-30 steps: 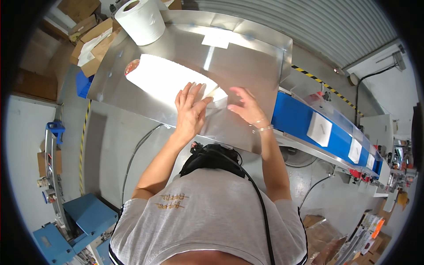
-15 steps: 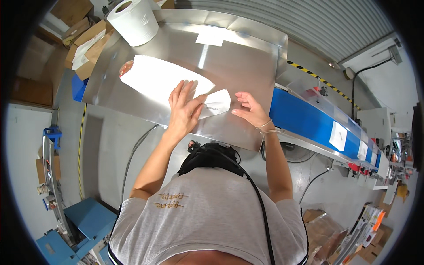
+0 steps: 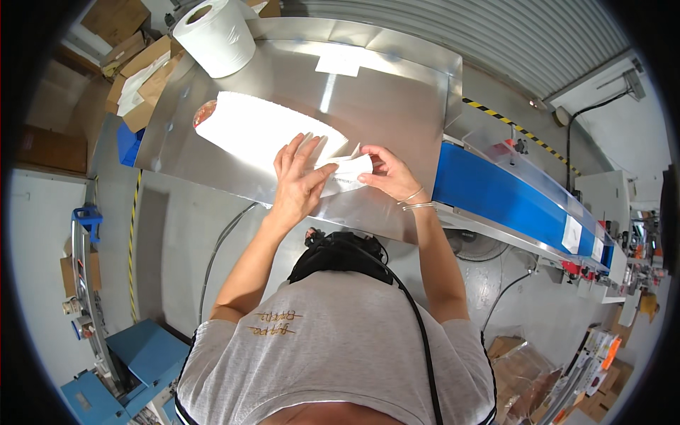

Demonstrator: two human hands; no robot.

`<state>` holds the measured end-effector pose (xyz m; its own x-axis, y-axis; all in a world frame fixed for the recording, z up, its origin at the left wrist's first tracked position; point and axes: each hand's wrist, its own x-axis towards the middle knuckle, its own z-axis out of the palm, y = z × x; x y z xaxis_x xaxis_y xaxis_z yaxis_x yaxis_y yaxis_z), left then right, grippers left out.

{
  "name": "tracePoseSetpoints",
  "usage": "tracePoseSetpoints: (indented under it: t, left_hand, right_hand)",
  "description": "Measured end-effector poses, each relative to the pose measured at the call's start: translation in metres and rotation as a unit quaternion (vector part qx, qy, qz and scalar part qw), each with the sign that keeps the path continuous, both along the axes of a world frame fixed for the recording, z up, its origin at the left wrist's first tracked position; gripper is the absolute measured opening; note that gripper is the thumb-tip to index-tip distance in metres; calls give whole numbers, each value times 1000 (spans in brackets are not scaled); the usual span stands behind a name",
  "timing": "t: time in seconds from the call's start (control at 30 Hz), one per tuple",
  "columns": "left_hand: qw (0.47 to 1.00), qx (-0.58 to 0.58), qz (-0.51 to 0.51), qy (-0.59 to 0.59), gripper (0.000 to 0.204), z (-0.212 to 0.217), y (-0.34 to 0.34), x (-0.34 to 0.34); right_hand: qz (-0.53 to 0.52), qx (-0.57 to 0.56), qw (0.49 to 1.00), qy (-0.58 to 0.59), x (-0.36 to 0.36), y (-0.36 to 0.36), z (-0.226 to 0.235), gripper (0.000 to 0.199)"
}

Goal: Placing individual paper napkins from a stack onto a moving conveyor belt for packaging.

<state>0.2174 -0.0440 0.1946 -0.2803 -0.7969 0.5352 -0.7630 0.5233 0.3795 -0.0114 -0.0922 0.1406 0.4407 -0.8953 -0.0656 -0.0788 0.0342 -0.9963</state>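
Note:
A long white bundle with a finely ragged upper edge lies slantwise on the metal table. Its far-left end shows a mottled reddish surface. My left hand rests on the bundle's near-right part, palm down, fingers stretched and apart. Just right of it are white paper pieces with small dark print, partly lifted and bent. My right hand pinches their right edge between thumb and fingers. How many pieces are in the pinch cannot be made out.
A big white paper roll stands at the table's far left, and a white sheet lies near its back edge. To the right runs a blue conveyor belt carrying white packets. Cardboard boxes stand beyond the left edge.
My right hand has moved left and closed on the edge of the paper pieces, which now stand bent up. My left hand stays in place. Packets on the belt have shifted away rightward.

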Motion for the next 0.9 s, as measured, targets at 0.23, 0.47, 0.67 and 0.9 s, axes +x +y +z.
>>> tracePoseSetpoints:
  t: [0.23, 0.47, 0.67, 0.9]
  left_hand:
    - [1000, 13, 19, 13, 25, 9, -4, -8]
    - [995, 4, 95, 12, 19, 0, -8, -10]
    - [991, 2, 133, 26, 29, -8, -13, -11]
    - [993, 11, 121, 6, 38, -4, -12, -7]
  right_hand:
    - [-27, -98, 993, 57, -8, 1, -10, 42]
    - [-276, 6, 957, 90, -89, 23, -20, 17]
    - [-478, -81, 691, 536, -196, 35, -29, 39]
    - [-187, -152, 913, 328, -72, -3, -11, 54]
